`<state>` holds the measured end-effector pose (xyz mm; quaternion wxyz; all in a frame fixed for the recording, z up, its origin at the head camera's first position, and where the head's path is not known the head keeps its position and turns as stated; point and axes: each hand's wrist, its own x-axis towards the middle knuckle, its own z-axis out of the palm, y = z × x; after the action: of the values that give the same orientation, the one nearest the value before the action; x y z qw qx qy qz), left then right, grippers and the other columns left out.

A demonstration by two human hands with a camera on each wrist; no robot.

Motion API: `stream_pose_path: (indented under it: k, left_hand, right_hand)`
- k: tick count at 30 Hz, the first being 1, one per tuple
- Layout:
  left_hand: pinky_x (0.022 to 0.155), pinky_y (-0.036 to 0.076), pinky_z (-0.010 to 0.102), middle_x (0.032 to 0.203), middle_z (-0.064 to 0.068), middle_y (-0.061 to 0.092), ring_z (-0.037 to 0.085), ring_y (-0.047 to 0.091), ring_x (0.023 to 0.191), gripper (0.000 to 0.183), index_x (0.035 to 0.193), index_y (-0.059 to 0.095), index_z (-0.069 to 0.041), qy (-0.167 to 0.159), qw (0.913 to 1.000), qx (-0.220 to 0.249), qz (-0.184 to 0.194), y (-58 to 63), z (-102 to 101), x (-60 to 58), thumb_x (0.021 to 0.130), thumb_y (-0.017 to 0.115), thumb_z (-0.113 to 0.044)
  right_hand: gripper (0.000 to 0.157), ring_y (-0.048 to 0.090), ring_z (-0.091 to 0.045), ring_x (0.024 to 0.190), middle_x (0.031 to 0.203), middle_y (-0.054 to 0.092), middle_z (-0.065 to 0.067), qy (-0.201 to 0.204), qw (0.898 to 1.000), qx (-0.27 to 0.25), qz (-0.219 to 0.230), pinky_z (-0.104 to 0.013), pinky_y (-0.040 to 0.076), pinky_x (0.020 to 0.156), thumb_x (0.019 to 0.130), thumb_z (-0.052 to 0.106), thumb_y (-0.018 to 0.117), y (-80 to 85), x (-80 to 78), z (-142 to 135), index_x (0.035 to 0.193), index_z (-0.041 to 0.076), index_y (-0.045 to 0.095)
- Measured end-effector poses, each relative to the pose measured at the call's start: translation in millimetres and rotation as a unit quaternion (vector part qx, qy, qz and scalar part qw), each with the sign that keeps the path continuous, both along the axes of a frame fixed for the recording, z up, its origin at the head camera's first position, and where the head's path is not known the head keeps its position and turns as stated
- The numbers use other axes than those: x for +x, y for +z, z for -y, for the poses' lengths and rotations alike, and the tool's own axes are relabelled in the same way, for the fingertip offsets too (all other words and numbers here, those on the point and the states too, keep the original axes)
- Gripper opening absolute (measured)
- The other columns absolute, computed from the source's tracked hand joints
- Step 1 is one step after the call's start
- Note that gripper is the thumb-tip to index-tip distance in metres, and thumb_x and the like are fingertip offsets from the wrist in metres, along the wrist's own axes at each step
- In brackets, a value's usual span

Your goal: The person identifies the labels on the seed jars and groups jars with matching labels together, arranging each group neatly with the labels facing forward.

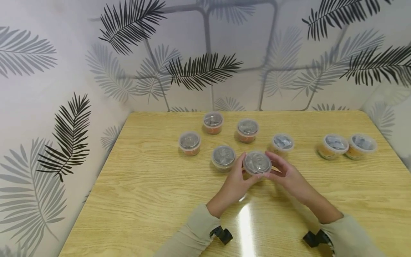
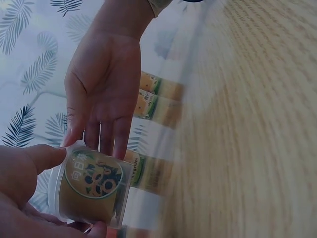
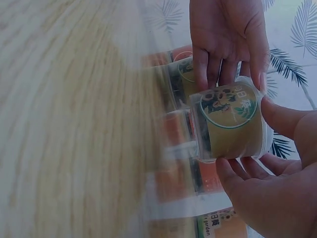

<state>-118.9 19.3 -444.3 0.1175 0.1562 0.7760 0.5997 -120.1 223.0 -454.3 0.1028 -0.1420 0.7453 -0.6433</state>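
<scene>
The left grip (image 1: 235, 180) and right grip (image 1: 290, 178) curl round one tub (image 2: 89, 198), thumbs (image 2: 48, 158) by its lid (image 1: 257, 161), seemingly just clear of the bench (image 1: 144, 200), beside a neighbour (image 1: 223, 156). I'd worry those thumbs might pry upward and pop the lid, or that a leftward swing could knock the neighbour.

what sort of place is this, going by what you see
Likely an indoor table corner set up for handling small goods; home or workplace, I can't tell. The wood-grain table, the leaf-print wall behind it and the lidded tubs standing on it suggest so.
</scene>
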Motion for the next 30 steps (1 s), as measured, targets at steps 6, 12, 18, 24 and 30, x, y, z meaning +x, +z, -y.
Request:
stream_pose_path:
  k: [6,12,18,24,30]
  left_hand:
    - [0.106,0.028,0.033,0.146,0.008,0.029,0.016,0.030,0.132,0.082,0.148,0.015,-0.009,0.013,0.9996,-0.026,0.003,-5.2,-2,-0.4,0.088,0.065,-0.034]
    - [0.109,0.020,0.036,0.151,0.011,0.020,0.018,0.020,0.136,0.085,0.149,0.010,-0.011,0.019,0.9985,-0.051,0.003,-11.4,-4,-1.4,0.088,0.062,-0.038]
    - [0.110,0.017,0.041,0.153,0.015,0.010,0.023,0.013,0.138,0.085,0.149,0.001,-0.008,0.007,0.9970,-0.073,-0.022,-17.7,-5,-3.7,0.092,0.057,-0.037]
    - [0.110,0.018,0.041,0.154,0.011,0.006,0.021,0.009,0.139,0.085,0.149,-0.001,-0.011,0.018,0.9966,-0.079,-0.017,-17.4,-6,-2.2,0.092,0.057,-0.034]
    - [0.109,0.018,0.040,0.154,0.009,0.005,0.021,0.007,0.139,0.086,0.149,-0.003,-0.012,0.020,0.9968,-0.075,-0.019,-18.6,-7,-2.3,0.091,0.059,-0.025]
  right_hand:
    - [0.071,0.029,-0.033,0.131,0.148,0.026,-0.014,0.002,1.000,0.003,0.008,-0.016,0.039,0.093,0.089,0.014,0.064,-7.0,-3.9,1,0.145,0.001,0.024]
    - [0.070,0.028,-0.032,0.132,0.148,0.026,-0.014,0.008,1.000,0.007,0.010,-0.016,0.038,0.093,0.089,0.013,0.064,-11.2,-7.5,2,0.145,0.001,0.024]
    - [0.068,0.028,-0.033,0.132,0.147,0.027,-0.017,0.005,1.000,0.003,0.000,-0.019,0.038,0.096,0.089,0.009,0.063,-12.0,-10.9,5,0.144,0.000,0.026]
    - [0.067,0.028,-0.031,0.132,0.146,0.030,-0.016,0.008,1.000,0.003,0.002,-0.021,0.037,0.098,0.089,0.009,0.062,-10.2,-15.5,9,0.144,-0.001,0.025]
    - [0.067,0.029,-0.032,0.132,0.145,0.030,-0.017,0.006,1.000,0.005,-0.004,-0.017,0.038,0.095,0.089,0.008,0.062,-11.0,-19.4,11,0.144,-0.002,0.025]
